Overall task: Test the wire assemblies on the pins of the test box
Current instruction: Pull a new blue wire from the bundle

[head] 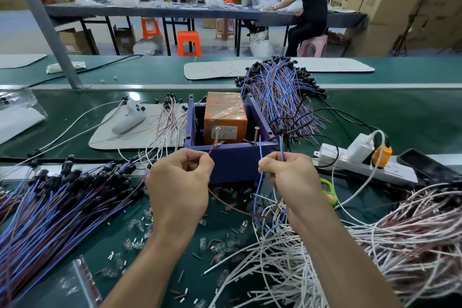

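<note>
Wires held before the test box (232, 160).
My left hand (178, 182) pinches a brown wire (211, 150) near its left pin (217, 135); my right hand (287, 177) pinches a blue wire (260, 147) near its right pin (256, 134).

a single wide-angle camera is sitting on the person's head, looking forward and down from close above the left hand (178, 182) and the right hand (291, 177) over the green tabletop (400, 107), also catching the room beyond.

I see a white power strip (350, 164) at right with an orange plug (381, 156), a dark phone (422, 164) beside it, a white controller (130, 117) left of centre, an orange stool (189, 42) top centre.
</note>
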A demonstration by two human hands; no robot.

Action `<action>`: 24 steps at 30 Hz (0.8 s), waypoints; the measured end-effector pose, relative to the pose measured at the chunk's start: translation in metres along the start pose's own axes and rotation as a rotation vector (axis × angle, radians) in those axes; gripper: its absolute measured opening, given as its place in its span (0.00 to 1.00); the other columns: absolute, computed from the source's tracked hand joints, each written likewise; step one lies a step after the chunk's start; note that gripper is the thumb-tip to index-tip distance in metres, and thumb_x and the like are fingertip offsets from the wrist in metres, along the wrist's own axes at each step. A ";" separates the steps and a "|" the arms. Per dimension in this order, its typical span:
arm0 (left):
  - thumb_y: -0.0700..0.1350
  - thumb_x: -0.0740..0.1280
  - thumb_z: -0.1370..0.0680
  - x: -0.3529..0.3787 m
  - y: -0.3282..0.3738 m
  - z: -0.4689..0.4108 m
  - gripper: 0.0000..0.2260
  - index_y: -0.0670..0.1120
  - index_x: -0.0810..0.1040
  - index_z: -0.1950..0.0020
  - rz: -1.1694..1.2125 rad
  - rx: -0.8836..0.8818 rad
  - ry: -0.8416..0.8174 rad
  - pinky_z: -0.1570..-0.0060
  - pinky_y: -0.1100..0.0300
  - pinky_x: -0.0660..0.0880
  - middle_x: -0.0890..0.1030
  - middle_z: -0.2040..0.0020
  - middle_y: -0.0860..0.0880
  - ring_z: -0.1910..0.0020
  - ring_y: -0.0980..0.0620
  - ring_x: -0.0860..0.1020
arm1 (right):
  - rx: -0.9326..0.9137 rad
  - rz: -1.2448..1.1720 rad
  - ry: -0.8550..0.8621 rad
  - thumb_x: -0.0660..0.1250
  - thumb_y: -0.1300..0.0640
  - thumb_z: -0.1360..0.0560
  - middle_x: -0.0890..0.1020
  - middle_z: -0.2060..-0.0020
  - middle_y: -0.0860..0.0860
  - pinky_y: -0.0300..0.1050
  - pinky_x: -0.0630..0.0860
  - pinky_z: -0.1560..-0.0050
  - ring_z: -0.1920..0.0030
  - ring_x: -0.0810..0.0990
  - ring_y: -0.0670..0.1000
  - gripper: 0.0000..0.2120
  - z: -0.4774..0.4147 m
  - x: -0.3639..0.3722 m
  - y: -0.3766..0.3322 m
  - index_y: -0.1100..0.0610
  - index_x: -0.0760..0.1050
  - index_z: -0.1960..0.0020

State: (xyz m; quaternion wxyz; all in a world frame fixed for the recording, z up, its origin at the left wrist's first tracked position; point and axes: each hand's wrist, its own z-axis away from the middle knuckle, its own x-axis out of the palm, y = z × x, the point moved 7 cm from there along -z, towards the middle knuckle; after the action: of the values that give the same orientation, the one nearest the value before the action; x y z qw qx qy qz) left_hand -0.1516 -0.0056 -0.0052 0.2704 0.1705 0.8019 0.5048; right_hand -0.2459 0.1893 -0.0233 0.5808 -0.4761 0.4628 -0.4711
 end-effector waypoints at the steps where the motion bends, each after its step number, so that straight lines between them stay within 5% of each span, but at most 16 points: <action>1: 0.44 0.74 0.26 -0.001 -0.001 0.000 0.10 0.55 0.83 0.67 0.003 -0.011 0.009 0.74 0.67 0.73 0.81 0.73 0.58 0.77 0.59 0.76 | -0.009 -0.013 0.019 0.71 0.64 0.25 0.67 0.81 0.42 0.41 0.58 0.69 0.78 0.60 0.44 0.17 0.001 -0.003 -0.001 0.55 0.77 0.71; 8: 0.43 0.68 0.21 -0.003 -0.006 0.011 0.10 0.49 0.80 0.62 0.245 -0.143 0.014 0.81 0.63 0.65 0.82 0.72 0.48 0.80 0.55 0.69 | -0.144 -0.145 0.028 0.70 0.64 0.25 0.64 0.75 0.48 0.39 0.56 0.73 0.74 0.57 0.46 0.15 0.026 -0.017 -0.005 0.52 0.78 0.68; 15: 0.59 0.71 0.29 0.040 0.026 0.051 0.08 0.56 0.85 0.61 0.260 -0.141 -0.453 0.72 0.58 0.70 0.83 0.68 0.51 0.74 0.57 0.73 | -0.258 -0.129 -0.029 0.70 0.64 0.24 0.70 0.72 0.53 0.38 0.62 0.72 0.72 0.63 0.48 0.11 0.056 -0.033 -0.006 0.57 0.79 0.64; 19: 0.48 0.75 0.26 0.071 0.051 0.081 0.04 0.56 0.88 0.60 0.253 -0.117 -0.718 0.71 0.59 0.73 0.85 0.67 0.50 0.74 0.55 0.77 | -0.248 -0.214 0.115 0.71 0.65 0.23 0.75 0.74 0.50 0.42 0.72 0.68 0.71 0.71 0.49 0.16 0.061 -0.061 -0.005 0.52 0.81 0.67; 24: 0.41 0.77 0.27 0.088 0.072 0.099 0.09 0.54 0.88 0.64 0.210 -0.173 -0.791 0.69 0.62 0.73 0.85 0.68 0.47 0.74 0.53 0.78 | -0.191 -0.311 0.197 0.68 0.57 0.19 0.74 0.77 0.50 0.41 0.71 0.68 0.75 0.69 0.48 0.16 0.074 -0.098 -0.001 0.57 0.85 0.64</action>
State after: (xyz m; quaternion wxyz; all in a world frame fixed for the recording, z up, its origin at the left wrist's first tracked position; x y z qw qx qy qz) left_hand -0.1611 0.1448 0.0025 0.5178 0.4087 0.5692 0.4907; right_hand -0.1861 0.2943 -0.0045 0.4054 -0.5464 0.4807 -0.5532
